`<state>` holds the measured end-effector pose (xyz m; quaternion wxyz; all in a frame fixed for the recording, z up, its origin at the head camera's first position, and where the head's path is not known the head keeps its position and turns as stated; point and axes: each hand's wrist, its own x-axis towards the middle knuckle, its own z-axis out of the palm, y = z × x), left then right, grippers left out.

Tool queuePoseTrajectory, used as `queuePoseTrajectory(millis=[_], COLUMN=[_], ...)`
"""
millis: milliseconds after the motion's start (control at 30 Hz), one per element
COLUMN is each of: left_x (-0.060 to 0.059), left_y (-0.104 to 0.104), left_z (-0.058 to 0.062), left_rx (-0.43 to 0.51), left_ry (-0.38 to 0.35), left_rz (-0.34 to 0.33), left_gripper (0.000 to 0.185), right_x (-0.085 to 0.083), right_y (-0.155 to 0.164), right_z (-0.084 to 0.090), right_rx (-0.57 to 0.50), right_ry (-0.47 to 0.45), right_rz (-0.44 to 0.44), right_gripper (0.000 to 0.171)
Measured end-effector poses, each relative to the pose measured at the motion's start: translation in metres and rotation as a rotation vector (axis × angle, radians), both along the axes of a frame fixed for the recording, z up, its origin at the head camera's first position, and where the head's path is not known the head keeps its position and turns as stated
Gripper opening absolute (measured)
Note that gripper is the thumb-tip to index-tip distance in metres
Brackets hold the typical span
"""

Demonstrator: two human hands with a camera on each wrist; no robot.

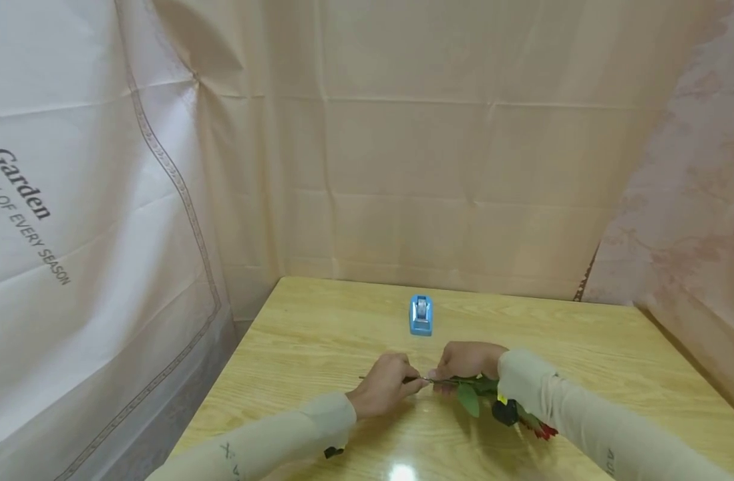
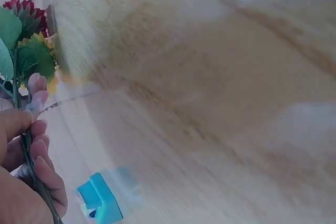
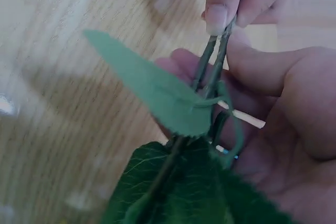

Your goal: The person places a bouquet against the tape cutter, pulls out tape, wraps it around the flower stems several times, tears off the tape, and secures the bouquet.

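Observation:
Artificial flowers with green stems [image 3: 212, 69] lie across both hands, low over the table. My left hand [image 1: 383, 386] grips the stems towards their bare ends, thumb against curled fingers. Right beside it, my right hand [image 1: 467, 361] holds the stems just below the leaves [image 1: 468, 399], its fingers curled under them in the right wrist view. A red flower head [image 1: 543, 431] shows past the right forearm. The left wrist view also shows a yellow flower [image 2: 41, 39] below a red one. A small piece of clear tape [image 2: 34, 106] is at the stems by the left thumb.
A blue tape dispenser [image 1: 421, 315] stands on the wooden table [image 1: 318, 321], beyond the hands. Hanging cloths [image 1: 391, 147] enclose the table at the back and sides. A glare spot shows near the front.

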<state>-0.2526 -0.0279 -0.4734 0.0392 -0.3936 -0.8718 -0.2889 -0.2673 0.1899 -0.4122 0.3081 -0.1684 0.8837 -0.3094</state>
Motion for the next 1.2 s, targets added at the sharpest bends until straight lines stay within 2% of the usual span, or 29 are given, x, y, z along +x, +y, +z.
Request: queuePoseTrajectory(millis=[300,567,733,867,1000,1200], left_x=[0.001,0.001,0.0,0.0,0.0,0.001], left_y=[0.0,0.0,-0.002,-0.004,-0.006,-0.007], left_z=[0.001,-0.003,-0.005,-0.005,-0.005,-0.006], left_rx=[-0.03,-0.042,-0.054,-0.073,-0.085,-0.092], left_ry=[0.042,0.011,0.017,0.058,0.13,0.234], left_rz=[0.005,0.01,0.002,-0.011,-0.026,-0.041], left_gripper=[0.016,0.017,0.018,0.017,0.017,0.016], right_x=[-0.002,0.002,0.006,0.006,0.003,0.0], right_y=[0.009,0.008,0.005,0.004,0.003,0.003], right_z=[-0.014,-0.02,-0.021,-0.019,-0.018,-0.019], right_rx=[-0.179,-0.24,-0.21,-0.209,-0.244,-0.286], right_ry=[-0.095,-0.022,-0.001,-0.062,-0.145,-0.243], right_rz=[-0.078,-0.094,-0.065,-0.033,-0.024,-0.062], right_gripper=[0.03,0.028,0.026,0.028,0.032,0.032])
